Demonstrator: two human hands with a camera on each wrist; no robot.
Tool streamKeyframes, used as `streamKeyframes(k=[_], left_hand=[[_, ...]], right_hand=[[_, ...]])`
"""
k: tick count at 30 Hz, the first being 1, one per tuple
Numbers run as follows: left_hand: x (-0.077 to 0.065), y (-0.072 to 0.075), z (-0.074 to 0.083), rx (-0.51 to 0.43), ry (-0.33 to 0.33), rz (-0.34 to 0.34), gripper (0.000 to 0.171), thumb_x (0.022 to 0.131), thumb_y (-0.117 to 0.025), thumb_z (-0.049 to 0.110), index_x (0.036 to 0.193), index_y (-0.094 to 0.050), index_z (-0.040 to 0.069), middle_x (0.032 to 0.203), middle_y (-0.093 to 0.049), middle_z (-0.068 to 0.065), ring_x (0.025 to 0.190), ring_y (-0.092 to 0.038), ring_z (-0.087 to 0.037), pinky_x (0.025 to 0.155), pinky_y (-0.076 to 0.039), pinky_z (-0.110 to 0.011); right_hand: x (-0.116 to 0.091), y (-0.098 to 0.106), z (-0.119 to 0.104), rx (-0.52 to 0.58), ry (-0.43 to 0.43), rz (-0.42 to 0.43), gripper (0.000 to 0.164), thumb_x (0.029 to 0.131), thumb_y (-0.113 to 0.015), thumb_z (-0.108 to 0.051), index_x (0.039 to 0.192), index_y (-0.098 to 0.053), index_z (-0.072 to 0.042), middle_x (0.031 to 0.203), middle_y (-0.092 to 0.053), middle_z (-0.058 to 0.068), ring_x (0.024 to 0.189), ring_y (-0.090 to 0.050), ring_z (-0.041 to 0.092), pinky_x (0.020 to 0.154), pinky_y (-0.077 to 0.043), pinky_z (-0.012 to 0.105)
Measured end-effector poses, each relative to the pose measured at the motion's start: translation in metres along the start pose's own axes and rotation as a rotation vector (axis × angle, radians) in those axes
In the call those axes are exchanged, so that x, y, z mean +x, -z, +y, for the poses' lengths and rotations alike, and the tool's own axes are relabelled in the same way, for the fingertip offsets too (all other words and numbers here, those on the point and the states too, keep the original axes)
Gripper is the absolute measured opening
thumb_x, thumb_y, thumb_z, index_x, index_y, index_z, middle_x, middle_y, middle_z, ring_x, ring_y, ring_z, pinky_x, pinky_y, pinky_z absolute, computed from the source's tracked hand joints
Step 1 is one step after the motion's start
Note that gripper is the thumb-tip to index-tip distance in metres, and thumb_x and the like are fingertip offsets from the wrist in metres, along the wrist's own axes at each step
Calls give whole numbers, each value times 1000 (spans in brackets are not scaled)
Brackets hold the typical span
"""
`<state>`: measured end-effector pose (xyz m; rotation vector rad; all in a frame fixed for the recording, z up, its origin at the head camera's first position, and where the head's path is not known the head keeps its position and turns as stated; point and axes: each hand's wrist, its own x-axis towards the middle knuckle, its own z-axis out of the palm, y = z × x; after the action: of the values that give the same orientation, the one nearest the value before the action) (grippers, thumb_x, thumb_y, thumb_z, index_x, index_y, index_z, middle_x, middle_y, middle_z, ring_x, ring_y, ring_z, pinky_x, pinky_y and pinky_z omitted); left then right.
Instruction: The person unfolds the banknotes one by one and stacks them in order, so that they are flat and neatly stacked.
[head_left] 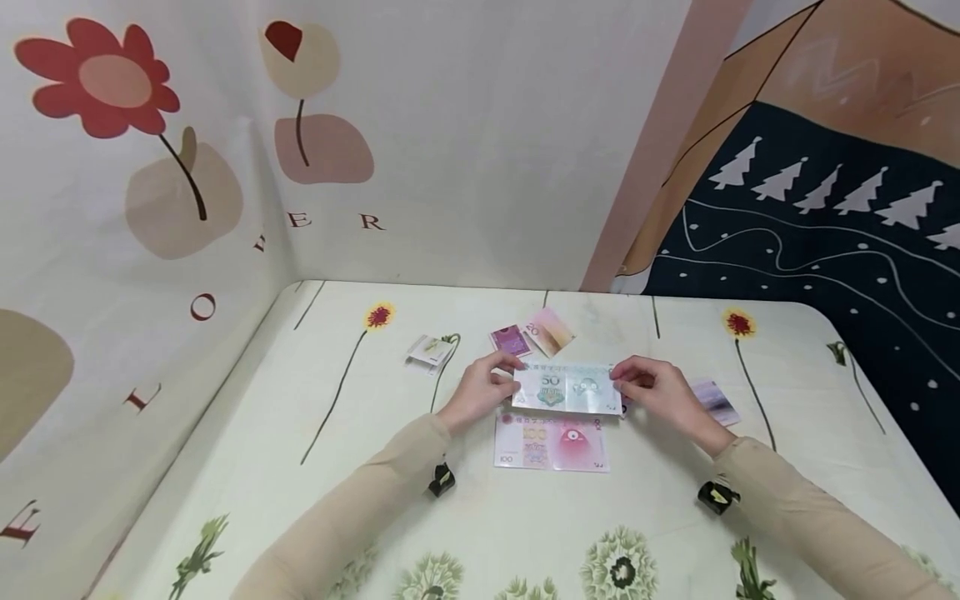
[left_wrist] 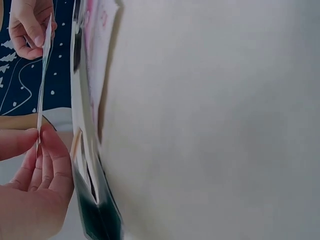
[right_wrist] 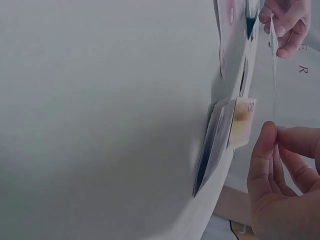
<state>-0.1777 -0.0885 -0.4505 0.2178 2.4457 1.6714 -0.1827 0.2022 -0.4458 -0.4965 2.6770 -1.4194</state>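
A pale teal 50 play banknote [head_left: 567, 389] is stretched between the two hands. My left hand [head_left: 480, 392] pinches its left edge with thumb and fingers. At the other end, my right hand [head_left: 660, 395] pinches the right edge the same way. Seen edge-on in the left wrist view, the teal banknote [left_wrist: 43, 85] is raised above the table. A pink 100 banknote [head_left: 551, 444] lies flat just in front of it. A purplish banknote [head_left: 716, 402] lies beside the right hand, partly covered by it.
Behind the hands lie a small purple note [head_left: 510, 340] and an orange-pink 20 note [head_left: 551, 332]. A folded whitish note [head_left: 429, 351] stands back left. The tablecloth [head_left: 360, 500] has printed flowers. Patterned cloth walls [head_left: 450, 150] rise at the table's far and left edges.
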Motion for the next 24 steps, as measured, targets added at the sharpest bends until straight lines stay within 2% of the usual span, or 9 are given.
streamKeyframes(k=[11, 18, 24], left_hand=[[-3, 6, -9, -18, 8, -16, 26, 83, -66, -7, 108, -65, 0, 101, -65, -13, 85, -66, -22, 75, -55, -29], [-12, 13, -8, -46, 46, -50, 25, 84, -68, -5, 108, -65, 0, 99, -65, -13, 84, -64, -20, 75, -54, -30], [-19, 15, -11, -68, 60, -72, 27, 82, -69, -5, 109, -64, -2, 94, -63, -9, 79, -64, -17, 72, -55, -29]], right_hand=[[-3, 0, -6, 30, -15, -45, 14, 87, -64, 6, 100, -68, 3, 98, -67, 15, 78, -61, 19, 67, -51, 22], [-5, -3, -9, 170, -80, -79, 15, 89, -62, 4, 103, -65, 9, 101, -66, 19, 75, -62, 17, 66, -54, 24], [-11, -6, -9, 243, -87, -114, 17, 90, -61, 5, 105, -63, 13, 101, -65, 21, 76, -64, 16, 70, -56, 26]])
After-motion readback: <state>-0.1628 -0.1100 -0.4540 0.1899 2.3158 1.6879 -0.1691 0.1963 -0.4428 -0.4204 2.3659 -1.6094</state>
